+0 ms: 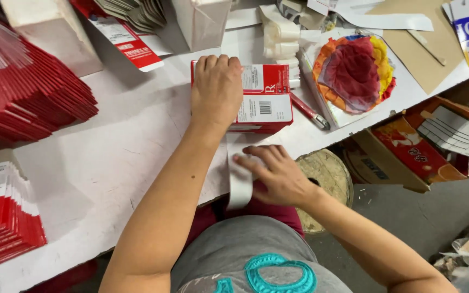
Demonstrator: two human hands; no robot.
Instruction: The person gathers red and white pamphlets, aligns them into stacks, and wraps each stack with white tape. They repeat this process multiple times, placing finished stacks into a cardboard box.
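Left hand (216,89) rests flat, fingers together, on the red-and-white box (261,100) mid-table. Right hand (278,173), fingers spread, presses a white strip (240,182) at the near edge.

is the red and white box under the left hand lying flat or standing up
Lying flat. The red and white box rests with a broad labelled face up on the white table, and the left hand presses down on it.

Bright, even overhead light; soft shadows on the table (137,135); edges perhaps slightly stretched
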